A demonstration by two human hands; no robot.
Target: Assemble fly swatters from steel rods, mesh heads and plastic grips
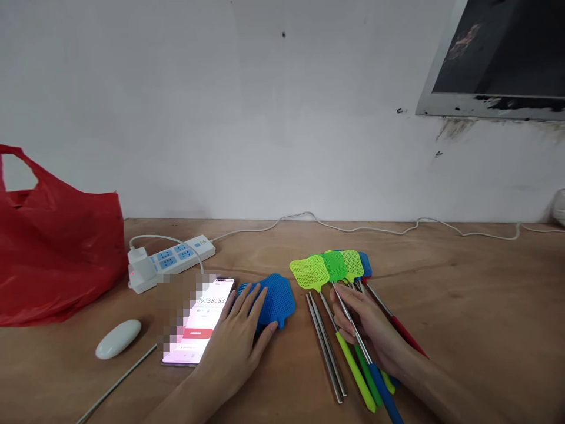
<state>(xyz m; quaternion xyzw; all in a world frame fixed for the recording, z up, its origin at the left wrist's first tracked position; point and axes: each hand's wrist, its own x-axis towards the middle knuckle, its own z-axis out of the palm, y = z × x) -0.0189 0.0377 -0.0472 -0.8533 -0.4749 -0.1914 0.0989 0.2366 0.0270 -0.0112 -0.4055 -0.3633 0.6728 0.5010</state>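
Observation:
My left hand (pixel 245 327) lies with its fingers spread over blue mesh fly swatter heads (pixel 280 300), right beside the phone. Between the fingers of my right hand (pixel 364 321) is a fly swatter handle (pixel 353 324), a thin metal rod with a blue grip (pixel 385 393) pointing toward me. Its upper tip shows no head of its own that I can make out. Under and behind this hand lie several fly swatters with yellow-green heads (pixel 309 272), a green head (pixel 334 266) and a blue head (pixel 365 265); their rods are partly hidden. Loose metal rods (pixel 326 347) rest to its left.
A lit phone (pixel 200 321) displays a running timer. Behind it stands a white power strip (pixel 176 264) with a plugged-in charger (pixel 141 265). A red plastic bag (pixel 57 253) and a white mouse-like object (pixel 118 339) are at left. A white cable (pixel 353 228) runs along the wall.

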